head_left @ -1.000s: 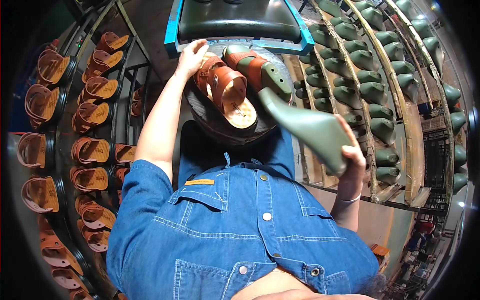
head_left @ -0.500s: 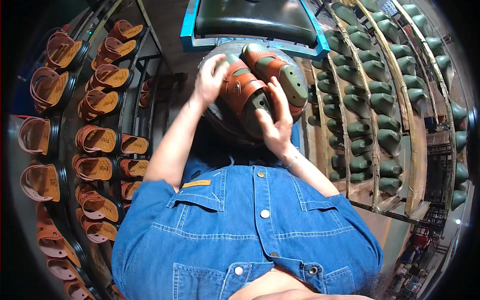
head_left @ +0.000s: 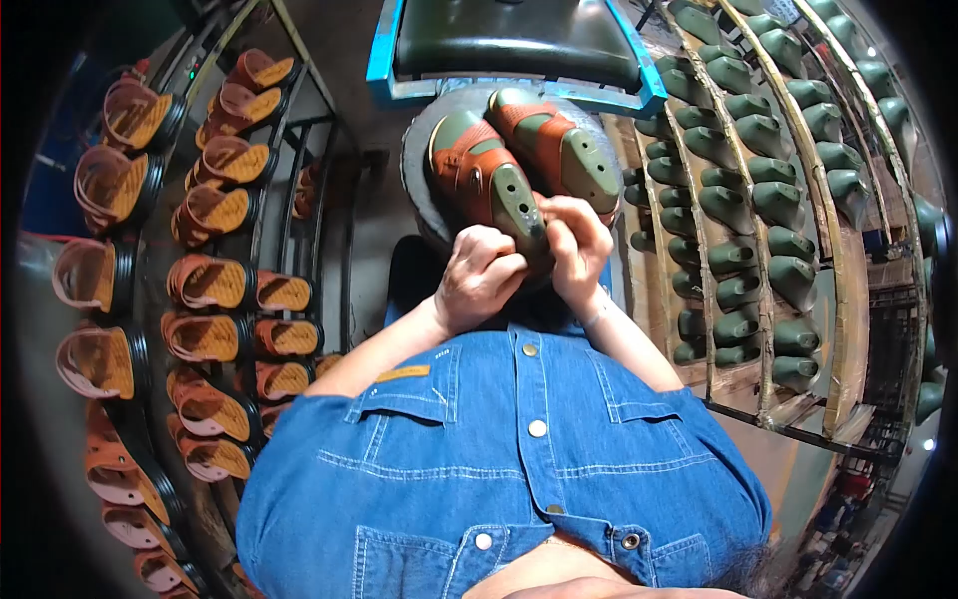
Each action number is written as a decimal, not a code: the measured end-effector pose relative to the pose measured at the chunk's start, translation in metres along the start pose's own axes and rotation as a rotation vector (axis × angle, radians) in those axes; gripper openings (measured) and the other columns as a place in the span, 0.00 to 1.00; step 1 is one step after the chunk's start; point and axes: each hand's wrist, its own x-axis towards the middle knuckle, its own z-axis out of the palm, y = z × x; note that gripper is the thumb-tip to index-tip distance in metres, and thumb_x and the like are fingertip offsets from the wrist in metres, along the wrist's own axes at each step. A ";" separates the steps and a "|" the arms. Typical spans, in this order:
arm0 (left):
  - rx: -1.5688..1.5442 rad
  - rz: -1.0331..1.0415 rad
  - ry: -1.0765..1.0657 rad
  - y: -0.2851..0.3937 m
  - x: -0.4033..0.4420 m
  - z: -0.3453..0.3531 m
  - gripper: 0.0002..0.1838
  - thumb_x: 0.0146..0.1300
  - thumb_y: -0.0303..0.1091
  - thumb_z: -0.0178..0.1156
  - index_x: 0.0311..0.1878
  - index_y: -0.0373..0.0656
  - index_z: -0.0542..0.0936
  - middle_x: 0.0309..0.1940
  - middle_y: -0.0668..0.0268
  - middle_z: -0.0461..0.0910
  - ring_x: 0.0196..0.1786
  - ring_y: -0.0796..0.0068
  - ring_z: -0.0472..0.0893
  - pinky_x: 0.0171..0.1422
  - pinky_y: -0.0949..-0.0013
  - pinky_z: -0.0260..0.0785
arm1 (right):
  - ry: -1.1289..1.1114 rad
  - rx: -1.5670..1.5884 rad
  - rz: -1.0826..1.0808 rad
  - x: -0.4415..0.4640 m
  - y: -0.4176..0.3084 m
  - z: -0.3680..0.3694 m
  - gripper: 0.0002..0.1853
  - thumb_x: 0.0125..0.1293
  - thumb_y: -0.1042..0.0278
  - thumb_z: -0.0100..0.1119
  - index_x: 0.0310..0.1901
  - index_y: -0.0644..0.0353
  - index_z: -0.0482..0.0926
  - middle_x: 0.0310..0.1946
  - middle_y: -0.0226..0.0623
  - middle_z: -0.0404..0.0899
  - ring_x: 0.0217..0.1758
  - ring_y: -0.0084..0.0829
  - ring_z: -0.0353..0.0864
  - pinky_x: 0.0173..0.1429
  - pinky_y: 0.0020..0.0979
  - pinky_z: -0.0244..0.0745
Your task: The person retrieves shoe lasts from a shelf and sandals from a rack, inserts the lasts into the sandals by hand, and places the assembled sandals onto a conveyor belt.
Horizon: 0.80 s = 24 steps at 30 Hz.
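Note:
A pair of sandals with reddish-brown straps, fitted on green shoe lasts, lies heel end toward me on a round grey support (head_left: 414, 170). My left hand (head_left: 481, 278) is closed against the heel end of the left sandal (head_left: 479, 165), fingers curled in. On the other side of that heel, my right hand (head_left: 577, 245) pinches at the sandal's edge. What exactly lies between the fingertips is hidden. Beside it the right sandal (head_left: 549, 140) rests untouched, its green last (head_left: 589, 165) showing holes at the heel.
A dark padded panel in a blue frame (head_left: 384, 45) stands just beyond the support. To the left, racks hold many brown strapped sandals (head_left: 205, 285). On the right, a slatted rack (head_left: 763, 329) carries rows of green shoe lasts (head_left: 778, 205).
My left hand has come down from the left sandal's front straps to its heel. My right hand has shifted to the heel's side and closed. The strap no longer crosses over the last's heel top.

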 end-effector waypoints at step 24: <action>0.040 -0.315 -0.015 -0.129 0.144 -0.057 0.33 0.57 0.35 0.74 0.65 0.37 0.76 0.66 0.47 0.75 0.72 0.50 0.73 0.78 0.55 0.65 | 0.253 -0.921 -0.223 0.312 0.208 -0.044 0.26 0.52 0.50 0.81 0.43 0.62 0.83 0.47 0.48 0.73 0.51 0.46 0.75 0.60 0.45 0.72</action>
